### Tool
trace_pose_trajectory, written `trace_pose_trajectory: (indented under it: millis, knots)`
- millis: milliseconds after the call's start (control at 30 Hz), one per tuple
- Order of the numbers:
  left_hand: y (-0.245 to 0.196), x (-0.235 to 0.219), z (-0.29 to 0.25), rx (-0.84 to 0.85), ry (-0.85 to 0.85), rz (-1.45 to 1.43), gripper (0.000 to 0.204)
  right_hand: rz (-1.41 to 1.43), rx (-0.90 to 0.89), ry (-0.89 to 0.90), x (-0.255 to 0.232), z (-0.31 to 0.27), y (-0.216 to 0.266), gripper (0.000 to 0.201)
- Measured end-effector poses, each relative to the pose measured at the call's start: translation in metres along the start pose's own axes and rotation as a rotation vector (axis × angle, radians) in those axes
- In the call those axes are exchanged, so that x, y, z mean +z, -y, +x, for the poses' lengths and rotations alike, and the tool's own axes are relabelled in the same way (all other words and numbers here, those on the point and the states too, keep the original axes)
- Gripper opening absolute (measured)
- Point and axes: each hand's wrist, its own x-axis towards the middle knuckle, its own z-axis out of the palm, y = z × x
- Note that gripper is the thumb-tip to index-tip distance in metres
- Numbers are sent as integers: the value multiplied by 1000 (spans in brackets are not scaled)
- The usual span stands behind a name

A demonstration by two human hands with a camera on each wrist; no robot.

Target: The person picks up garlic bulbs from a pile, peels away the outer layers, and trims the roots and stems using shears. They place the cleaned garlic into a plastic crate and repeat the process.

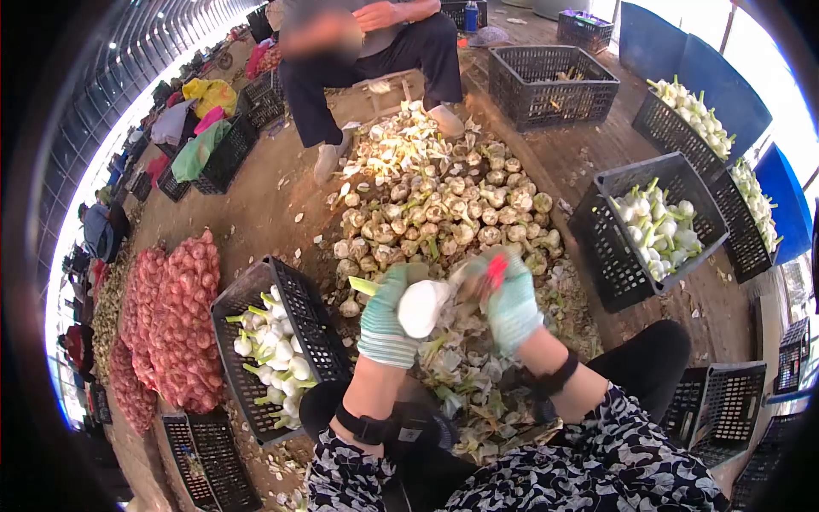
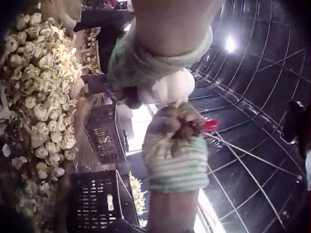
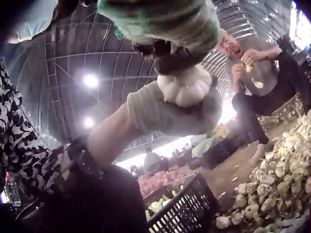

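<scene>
My left hand (image 1: pixel 386 314), in a green-striped glove, grips a peeled white garlic bulb (image 1: pixel 422 307) with a green stalk stub. My gloved right hand (image 1: pixel 512 300) is close against the bulb's right side and holds a red-handled tool (image 1: pixel 496 270). In the left wrist view the left hand (image 2: pixel 146 58) curls round the bulb (image 2: pixel 167 87), and the right hand (image 2: pixel 175 150) holds brown roots with the red tool (image 2: pixel 210 125) sticking out. From the right wrist view the bulb (image 3: pixel 187 86) sits between the right hand (image 3: pixel 165 19) and the left hand (image 3: pixel 170 109).
A heap of untrimmed garlic (image 1: pixel 444 205) lies ahead, with peel scraps (image 1: pixel 465 384) below my hands. Black crates (image 1: pixel 320 324) (image 1: pixel 606 256) with cleaned garlic stand left and right; another crate (image 1: pixel 554 94) is further back. Red mesh sacks (image 1: pixel 171 316) lie left. A person (image 1: pixel 367 51) sits opposite.
</scene>
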Motion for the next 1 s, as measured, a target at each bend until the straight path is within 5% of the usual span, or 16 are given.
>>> trace_pose_trajectory:
  millis: [100, 167, 200, 300, 367, 433, 567, 633, 700, 733, 767, 833, 867, 900, 967, 1000]
  knots:
    - [-16, -21, 13, -94, 292, -203, 32, -254, 205, -159, -16, 27, -14, 18]
    - [-20, -9, 9, 60, -187, 7, 39, -813, -292, 175, -78, 55, -68, 31]
    - [-20, -17, 14, 24, -163, 95, 41, -555, -92, 42, -2, 18, -39, 27]
    - [-14, -39, 33, 121, -312, 147, 40, -541, -41, 281, 23, 13, -36, 21]
    - [-22, -48, 33, 85, -266, 80, 41, -553, 82, 101, 27, 23, -46, 20]
    - [-29, -52, 36, -32, -111, 33, 41, 101, 369, 100, 19, 49, -53, 21]
    - [-38, -64, 38, -37, -151, -256, 39, -254, 573, 77, 12, 40, -43, 20]
    - [-44, -58, 39, -50, -162, -295, 39, -250, 515, 91, 9, 43, -55, 20]
    - [-44, -43, 31, 137, -533, 69, 32, -47, 629, 198, -15, 52, -84, 17]
    - [-52, -45, 29, 258, -599, 155, 35, -648, 221, 351, -2, 35, -104, 15]
    - [-61, -41, 24, 401, -832, 428, 37, -1364, 180, 818, 3, 29, -99, 17]
    - [-100, -97, 9, 856, -952, 614, 38, -1728, 455, 938, -39, 35, -127, 24]
    - [-107, -98, 2, 863, -992, 706, 33, -1895, 560, 855, -42, 51, -127, 25]
    - [-125, -97, -24, 1164, -955, 1022, 30, -2058, 665, 763, -48, 70, -126, 27]
    - [-128, -88, -31, 1343, -1371, 1537, 33, -1855, 367, 487, -111, 104, -148, 18]
    - [-126, -91, -29, 1308, -1178, 1395, 35, -1945, 363, 517, -101, 115, -148, 20]
